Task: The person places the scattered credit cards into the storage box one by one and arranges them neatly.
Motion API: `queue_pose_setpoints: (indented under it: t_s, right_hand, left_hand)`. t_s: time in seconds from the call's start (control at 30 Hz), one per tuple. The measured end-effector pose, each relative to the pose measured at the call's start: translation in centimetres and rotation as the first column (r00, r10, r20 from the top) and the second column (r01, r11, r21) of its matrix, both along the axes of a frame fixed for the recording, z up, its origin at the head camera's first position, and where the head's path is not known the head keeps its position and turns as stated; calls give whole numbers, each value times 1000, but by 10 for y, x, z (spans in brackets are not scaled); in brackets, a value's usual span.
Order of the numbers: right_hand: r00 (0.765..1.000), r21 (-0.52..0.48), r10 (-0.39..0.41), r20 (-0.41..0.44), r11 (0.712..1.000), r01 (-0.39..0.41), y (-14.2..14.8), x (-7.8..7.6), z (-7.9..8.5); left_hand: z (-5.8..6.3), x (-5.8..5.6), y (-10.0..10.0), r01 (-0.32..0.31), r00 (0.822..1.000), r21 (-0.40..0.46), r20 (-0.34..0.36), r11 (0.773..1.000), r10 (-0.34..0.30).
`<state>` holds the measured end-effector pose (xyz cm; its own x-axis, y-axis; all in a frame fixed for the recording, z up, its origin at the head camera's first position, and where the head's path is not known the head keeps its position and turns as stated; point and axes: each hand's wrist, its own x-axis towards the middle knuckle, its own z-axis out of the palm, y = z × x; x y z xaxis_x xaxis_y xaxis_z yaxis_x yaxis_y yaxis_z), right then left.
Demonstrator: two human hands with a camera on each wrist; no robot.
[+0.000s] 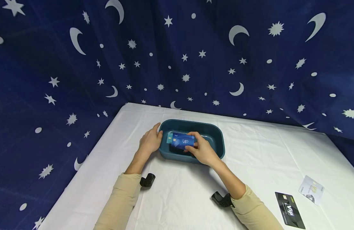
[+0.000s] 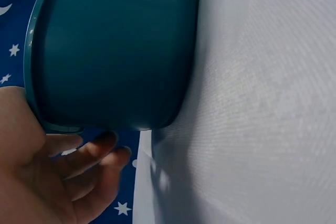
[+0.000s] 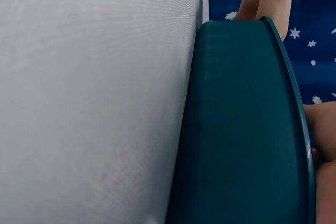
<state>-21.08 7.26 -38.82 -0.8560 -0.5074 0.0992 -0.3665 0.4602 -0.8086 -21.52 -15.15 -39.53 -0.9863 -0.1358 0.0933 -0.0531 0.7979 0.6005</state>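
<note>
A dark teal plastic tub (image 1: 212, 127) stands on the white-covered table. My left hand (image 1: 149, 140) holds its left end, the thumb over the rim and the fingers outside along the end wall; the left wrist view shows these fingers (image 2: 92, 161) bent close to the wall. Over the tub's inside, my right hand (image 1: 204, 150) pinches a blue VIP card (image 1: 181, 140) by its right end, between thumb and fingers. A lighter teal card (image 1: 169, 138) shows partly behind the blue one; whether it is held too or lies in the tub I cannot tell.
A black VIP card (image 1: 289, 209) and a silver-white VIP card (image 1: 311, 189) lie on the table (image 1: 177, 198) at the right, near my right sleeve. A dark blue curtain (image 1: 177, 41) with moons and stars hangs behind and to the left. Each wrist wears a black camera.
</note>
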Motion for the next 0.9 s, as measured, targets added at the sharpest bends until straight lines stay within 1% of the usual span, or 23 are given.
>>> queue_pose_setpoints:
  t_s: [0.13, 0.27, 0.47, 0.77, 0.9]
  right_hand:
    - [1000, 9, -1, 5, 1000, 1, 0, 1, -1]
    - [1000, 35, 2, 15, 999, -3, 0, 1, -1]
    - [1000, 78, 17, 18, 997, -18, -1, 0, -1]
    - [999, 69, 32, 26, 997, -33, -1, 1, 2]
    - [999, 87, 43, 21, 995, -45, -1, 0, 1]
  left_hand:
    - [-2, 0, -1, 50, 999, 41, -18, 998, -49]
    - [-2, -1, -1, 80, 997, 58, -16, 995, -79]
    - [-4, -2, -1, 98, 994, 63, -47, 993, -95]
    - [-3, -2, -2, 140, 986, 75, -102, 987, -132]
    - [-4, -2, -2, 147, 985, 83, -103, 986, -138]
